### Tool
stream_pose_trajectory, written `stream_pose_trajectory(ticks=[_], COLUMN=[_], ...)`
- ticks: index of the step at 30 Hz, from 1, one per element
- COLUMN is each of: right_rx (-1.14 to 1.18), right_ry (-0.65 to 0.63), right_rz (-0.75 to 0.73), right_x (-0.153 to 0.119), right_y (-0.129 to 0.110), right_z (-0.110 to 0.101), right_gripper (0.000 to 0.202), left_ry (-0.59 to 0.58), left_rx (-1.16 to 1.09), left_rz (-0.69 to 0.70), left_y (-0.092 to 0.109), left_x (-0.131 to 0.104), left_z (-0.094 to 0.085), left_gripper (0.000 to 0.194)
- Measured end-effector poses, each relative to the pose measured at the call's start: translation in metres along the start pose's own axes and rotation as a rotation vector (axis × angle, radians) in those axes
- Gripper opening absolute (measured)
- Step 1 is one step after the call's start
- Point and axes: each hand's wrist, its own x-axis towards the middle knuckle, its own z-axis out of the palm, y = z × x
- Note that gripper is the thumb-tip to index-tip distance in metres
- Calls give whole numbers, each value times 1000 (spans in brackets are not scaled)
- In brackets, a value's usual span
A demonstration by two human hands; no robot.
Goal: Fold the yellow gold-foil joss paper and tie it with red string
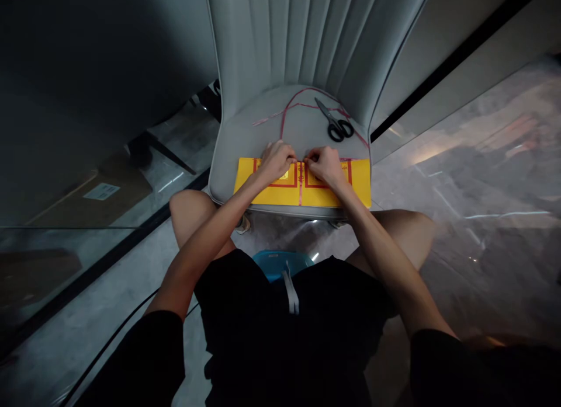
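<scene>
Yellow, flat rectangular packet (302, 185) with red border lines lies across the front edge of a grey padded chair seat (245, 144), a thin pink ribbon (300, 182) crossing its middle. Left hand (275, 162) and right hand (323, 163) both pinch the ribbon near the packet's far edge, fingers narrowed. It looks light and stiff, best held by its edges; black-handled scissors (335, 125) lie beyond.

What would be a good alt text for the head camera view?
Both hands, left hand and right hand, pinch a red string over a yellow paper stack on a grey chair seat. Black scissors lie behind.
</scene>
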Motion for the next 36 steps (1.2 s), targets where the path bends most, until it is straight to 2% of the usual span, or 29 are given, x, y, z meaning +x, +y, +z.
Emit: stream_pose_trajectory(ticks=[4,8,12,19,24,30,33,36], right_rx=[-39,-85,-54,-86,-73,-4,-45,-152], right_ry=[30,63,11,-137,-139,-81,-53,-29], right_rz=[-35,-37,70,185,133,80,-18,-137], right_x=[0,-2,2,25,29,21,15,10], right_y=[2,-2,-9,-13,-13,-6,-2,-1], right_z=[0,-3,-10,-25,-29,-26,-21,-15], right_gripper=[20,21,19,16,14,10,14,18], left_ry=[62,100,61,-81,-88,-50,-19,-16], left_rx=[53,166,239,272,236,63,-38,-20], left_rz=[-104,-28,-42,114,62,-23,-22,-27], left_y=[11,23,30,25,20,10,8,11], left_x=[-1,-8,-12,3,7,4,4,2], left_z=[-4,-9,-15,-23,-26,-14,-10,-12], left_gripper=[24,25,29,28,25,32,29,29])
